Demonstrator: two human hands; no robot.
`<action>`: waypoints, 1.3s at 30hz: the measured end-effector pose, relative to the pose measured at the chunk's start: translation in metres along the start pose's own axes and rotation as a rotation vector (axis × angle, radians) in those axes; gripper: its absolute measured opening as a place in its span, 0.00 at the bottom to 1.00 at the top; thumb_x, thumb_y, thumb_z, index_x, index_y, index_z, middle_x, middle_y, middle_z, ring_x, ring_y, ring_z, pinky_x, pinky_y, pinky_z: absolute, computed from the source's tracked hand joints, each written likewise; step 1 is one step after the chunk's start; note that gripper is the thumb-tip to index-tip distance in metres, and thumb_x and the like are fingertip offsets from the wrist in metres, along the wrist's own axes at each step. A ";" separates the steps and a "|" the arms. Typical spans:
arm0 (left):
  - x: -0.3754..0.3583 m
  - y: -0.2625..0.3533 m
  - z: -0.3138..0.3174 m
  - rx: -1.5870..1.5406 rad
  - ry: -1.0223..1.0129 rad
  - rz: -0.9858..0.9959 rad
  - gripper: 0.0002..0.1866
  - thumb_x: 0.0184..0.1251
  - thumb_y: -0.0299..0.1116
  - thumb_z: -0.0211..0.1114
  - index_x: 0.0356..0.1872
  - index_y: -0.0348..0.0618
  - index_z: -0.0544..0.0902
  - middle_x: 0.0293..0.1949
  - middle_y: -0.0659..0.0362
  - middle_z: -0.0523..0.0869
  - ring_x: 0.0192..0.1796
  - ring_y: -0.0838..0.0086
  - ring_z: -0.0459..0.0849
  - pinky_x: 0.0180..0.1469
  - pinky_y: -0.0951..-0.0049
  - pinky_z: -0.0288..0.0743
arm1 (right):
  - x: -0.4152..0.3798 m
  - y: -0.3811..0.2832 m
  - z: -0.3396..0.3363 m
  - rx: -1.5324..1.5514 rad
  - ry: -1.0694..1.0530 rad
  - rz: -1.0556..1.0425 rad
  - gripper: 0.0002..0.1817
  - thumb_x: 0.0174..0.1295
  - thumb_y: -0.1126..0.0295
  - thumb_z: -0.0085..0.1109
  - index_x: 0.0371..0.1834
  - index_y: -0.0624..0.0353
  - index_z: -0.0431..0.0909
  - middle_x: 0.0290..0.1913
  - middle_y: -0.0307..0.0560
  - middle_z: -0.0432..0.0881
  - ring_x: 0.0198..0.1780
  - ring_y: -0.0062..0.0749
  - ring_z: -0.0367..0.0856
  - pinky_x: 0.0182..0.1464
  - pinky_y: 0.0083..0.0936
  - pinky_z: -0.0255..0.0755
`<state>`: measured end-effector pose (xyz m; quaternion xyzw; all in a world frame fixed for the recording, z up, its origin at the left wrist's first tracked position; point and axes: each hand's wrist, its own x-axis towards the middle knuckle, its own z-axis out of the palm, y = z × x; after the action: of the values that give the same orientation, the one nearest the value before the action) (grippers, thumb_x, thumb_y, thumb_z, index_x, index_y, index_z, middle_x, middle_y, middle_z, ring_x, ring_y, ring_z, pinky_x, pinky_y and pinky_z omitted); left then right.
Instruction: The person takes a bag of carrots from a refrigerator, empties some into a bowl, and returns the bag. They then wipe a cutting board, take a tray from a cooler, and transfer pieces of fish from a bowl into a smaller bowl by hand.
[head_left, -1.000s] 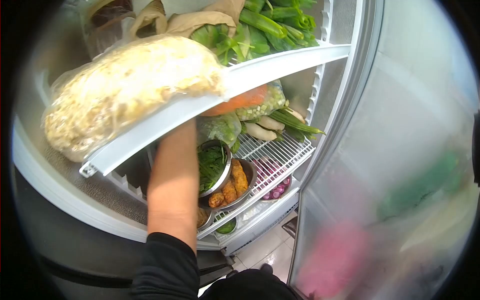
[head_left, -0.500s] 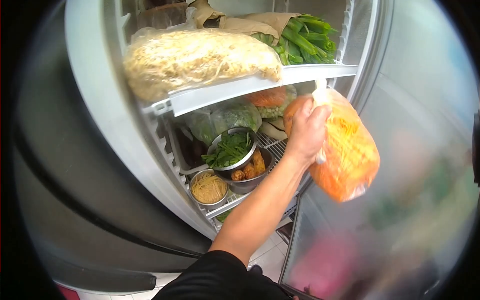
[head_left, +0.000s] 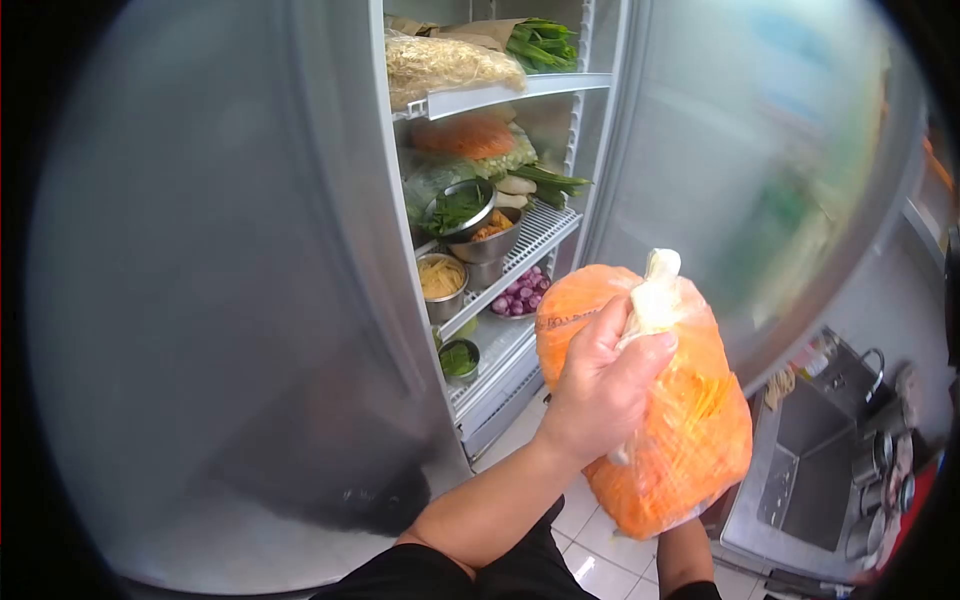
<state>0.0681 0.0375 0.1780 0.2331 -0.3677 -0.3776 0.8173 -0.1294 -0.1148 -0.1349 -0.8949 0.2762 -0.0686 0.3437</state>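
Note:
My left hand [head_left: 610,385] is closed round the twisted, knotted neck of a clear plastic bag of shredded carrots [head_left: 680,450]. The bag hangs in front of the open fridge, with another orange bulge of it showing left of my fingers. At the lower right my right forearm [head_left: 686,555] rises behind the bag. That hand is hidden by it, so its fingers and any touch on the bag cannot be made out.
Fridge shelves hold a bag of pale shreds [head_left: 450,68], leafy greens [head_left: 545,45], a bowl of greens [head_left: 460,208], a tin of yellow strips [head_left: 440,278] and purple onions [head_left: 522,292]. The glass door [head_left: 730,180] stands open. A metal sink [head_left: 815,450] is at right.
My left hand has brought the carrot bag away from the fridge, lower and nearer to me. The view has turned right, bringing the sink and my right forearm in.

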 end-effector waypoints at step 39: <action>-0.788 -0.149 0.593 -0.332 -1.421 -1.122 0.11 0.68 0.27 0.49 0.47 0.34 0.74 0.46 0.51 0.82 0.48 0.62 0.84 0.52 0.63 0.80 | -1.065 -0.283 0.321 0.126 2.481 2.093 0.24 0.61 0.53 0.63 0.44 0.67 0.76 0.39 0.58 0.84 0.36 0.35 0.85 0.38 0.27 0.78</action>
<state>-0.8091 0.5070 0.1136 -0.0298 -0.5573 -0.8211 0.1193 -0.7948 0.8202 -0.1204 -0.2910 -0.8206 0.4684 0.1502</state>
